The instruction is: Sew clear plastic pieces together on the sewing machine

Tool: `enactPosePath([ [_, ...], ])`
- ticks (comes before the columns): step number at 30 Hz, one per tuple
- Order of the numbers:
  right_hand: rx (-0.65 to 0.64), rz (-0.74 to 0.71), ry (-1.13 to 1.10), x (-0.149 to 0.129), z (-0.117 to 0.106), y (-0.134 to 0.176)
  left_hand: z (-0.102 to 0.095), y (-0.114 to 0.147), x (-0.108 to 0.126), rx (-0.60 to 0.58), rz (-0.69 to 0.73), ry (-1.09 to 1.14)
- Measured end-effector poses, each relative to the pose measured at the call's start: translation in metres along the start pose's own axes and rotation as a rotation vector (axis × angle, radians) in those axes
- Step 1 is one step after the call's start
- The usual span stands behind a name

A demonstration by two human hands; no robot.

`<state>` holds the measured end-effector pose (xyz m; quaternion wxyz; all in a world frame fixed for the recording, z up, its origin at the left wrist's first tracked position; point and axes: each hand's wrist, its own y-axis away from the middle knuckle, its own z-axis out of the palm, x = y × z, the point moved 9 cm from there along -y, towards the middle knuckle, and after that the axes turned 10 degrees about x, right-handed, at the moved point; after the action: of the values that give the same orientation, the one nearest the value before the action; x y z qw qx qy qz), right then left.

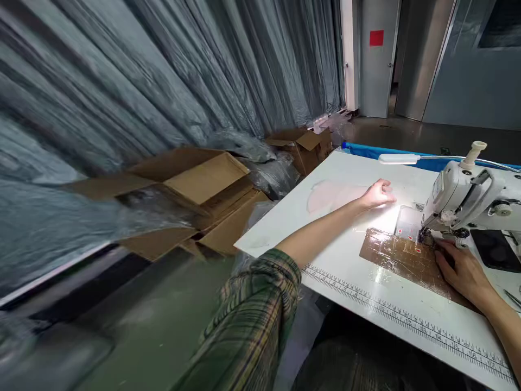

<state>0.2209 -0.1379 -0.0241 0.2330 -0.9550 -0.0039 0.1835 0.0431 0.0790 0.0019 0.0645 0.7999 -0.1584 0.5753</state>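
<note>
My left hand (378, 194) is at the far side of the white sewing table (280, 228), with its fingers curled over the end of a thin, pale pink fabric piece (329, 196). My right hand (462, 271) rests beside the needle area of a white sewing machine (445, 198). Its fingers are stretched out and apart, with the fingertips partly hidden by the machine head. No held item shows in that hand. Under and in front of it, shiny brown tape (401, 258) covers part of the tabletop. A metal plate (408, 221) lies left of the needle.
A printed ruler (382, 307) runs along the table's near edge. A black phone (496, 250) lies right of the machine, near scissors-like metal tips (512, 297). A white lamp (399, 158) stands behind. Open cardboard boxes (207, 179) and plastic bags fill the floor at left, below grey curtains (183, 65).
</note>
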Motion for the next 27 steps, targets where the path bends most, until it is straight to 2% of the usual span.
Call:
enactPosePath([
  [4,0.048,-0.001,0.036,0.002,0.003,0.004,-0.029,0.009,-0.002,0.009,0.042,-0.046],
  [7,0.092,-0.006,0.074,0.0,0.001,0.005,-0.043,0.01,0.005,0.054,0.115,-0.136],
  [9,0.099,-0.012,0.069,-0.002,0.0,0.004,-0.042,0.008,0.013,0.067,0.167,-0.204],
  [12,0.091,-0.009,0.036,-0.003,-0.001,0.004,-0.026,0.005,0.021,0.016,0.215,-0.289],
  [15,0.093,-0.006,0.022,-0.004,-0.003,0.003,-0.01,0.001,0.022,-0.041,0.221,-0.363],
  [18,0.099,-0.015,0.028,-0.005,-0.003,0.003,-0.004,-0.003,0.02,-0.076,0.2,-0.42],
  [23,0.09,-0.032,0.064,-0.007,-0.001,0.004,-0.006,-0.002,0.022,-0.097,0.183,-0.476],
  [27,0.114,-0.069,0.08,-0.011,-0.004,0.006,-0.031,0.013,0.03,-0.027,0.204,-0.547],
])
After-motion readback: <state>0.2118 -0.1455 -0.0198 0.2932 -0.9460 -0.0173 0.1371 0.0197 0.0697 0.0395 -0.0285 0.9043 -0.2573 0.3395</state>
